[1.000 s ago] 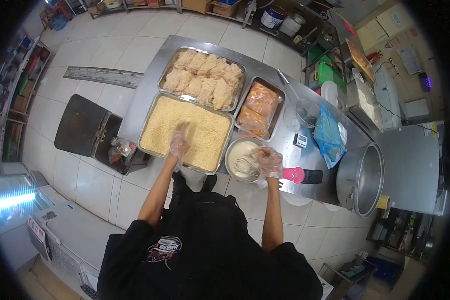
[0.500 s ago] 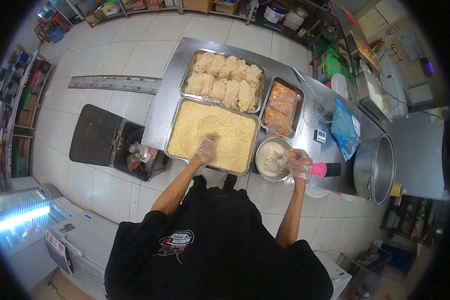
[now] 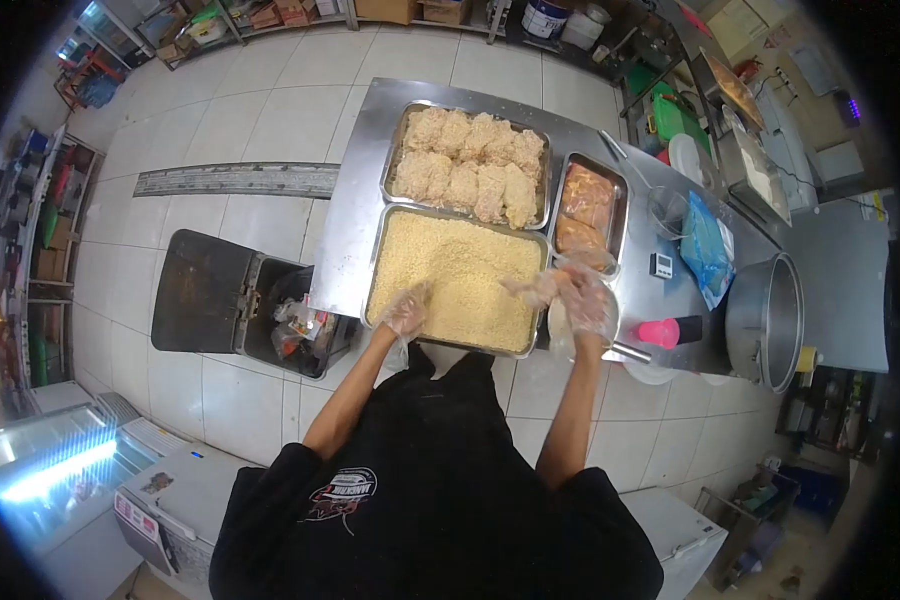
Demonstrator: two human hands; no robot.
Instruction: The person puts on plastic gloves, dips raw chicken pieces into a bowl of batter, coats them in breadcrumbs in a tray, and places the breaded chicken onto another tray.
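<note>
My left hand [image 3: 407, 312], in a clear plastic glove, rests at the near left side of a metal tray [image 3: 372, 285] of pale breadcrumbs [image 3: 460, 262]. Its fingers look loosely extended and touch the crumbs. In my gloved right hand [image 3: 587, 302] is a blurred piece of raw meat [image 3: 535, 288], held over the tray's right edge. Under that hand sits a bowl of white batter [image 3: 560, 325], mostly covered, with a whisk [image 3: 630, 352] whose handle sticks out to the right. Behind, a tray [image 3: 390, 160] holds several crumb-coated pieces [image 3: 462, 185].
Marinated meat [image 3: 588, 195] lies in a smaller tray at right. Further right are a timer [image 3: 661, 265], a pink cup [image 3: 658, 332], a blue bag [image 3: 705, 245] and a large pot [image 3: 765, 325]. An open bin [image 3: 202, 290] stands left of the steel table [image 3: 338, 240].
My right hand has let go of the whisk and now holds a piece of meat, nearer the crumbs. The left hand has drawn back toward the tray's near left edge. The view has shifted slightly.
</note>
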